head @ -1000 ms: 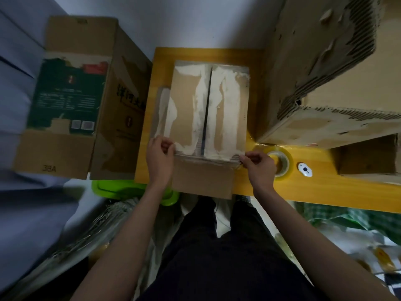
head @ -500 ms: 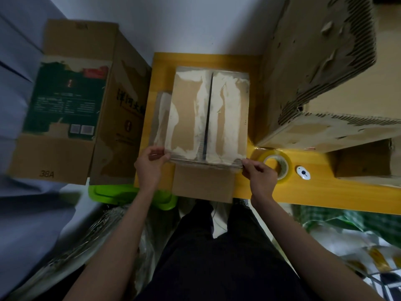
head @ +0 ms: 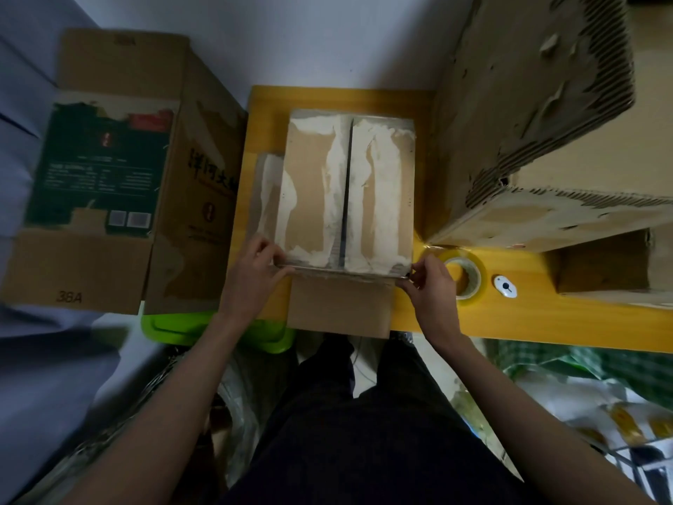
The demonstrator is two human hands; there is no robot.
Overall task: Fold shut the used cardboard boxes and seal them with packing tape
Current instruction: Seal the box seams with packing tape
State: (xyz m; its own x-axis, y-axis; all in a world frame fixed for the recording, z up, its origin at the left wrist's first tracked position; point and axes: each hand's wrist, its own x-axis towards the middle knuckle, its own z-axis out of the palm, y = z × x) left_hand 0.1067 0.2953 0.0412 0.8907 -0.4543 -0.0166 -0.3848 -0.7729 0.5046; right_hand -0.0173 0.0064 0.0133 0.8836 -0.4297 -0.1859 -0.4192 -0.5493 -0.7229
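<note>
A small cardboard box (head: 313, 198) with torn white patches stands on the yellow table (head: 510, 318). Its two top flaps are folded shut and meet at a dark middle seam. A thin shiny strip, seemingly clear tape (head: 342, 270), runs along the top's near edge. My left hand (head: 255, 275) grips the box's near-left corner, thumb lying along that edge. At the near-right corner, my right hand (head: 429, 286) pinches the end of the strip. A roll of clear packing tape (head: 469, 277) lies flat just right of my right hand.
A large worn cardboard box (head: 546, 122) fills the table's right side, a smaller one (head: 604, 271) beneath its overhang. A small white gadget (head: 505, 286) lies beside the roll. Left of the table sits a printed box (head: 109, 169), with a green plastic lid (head: 218, 329) below it.
My left hand has slid left along the near edge, from on top of the flap to the box's corner. My right hand stays at the near-right corner.
</note>
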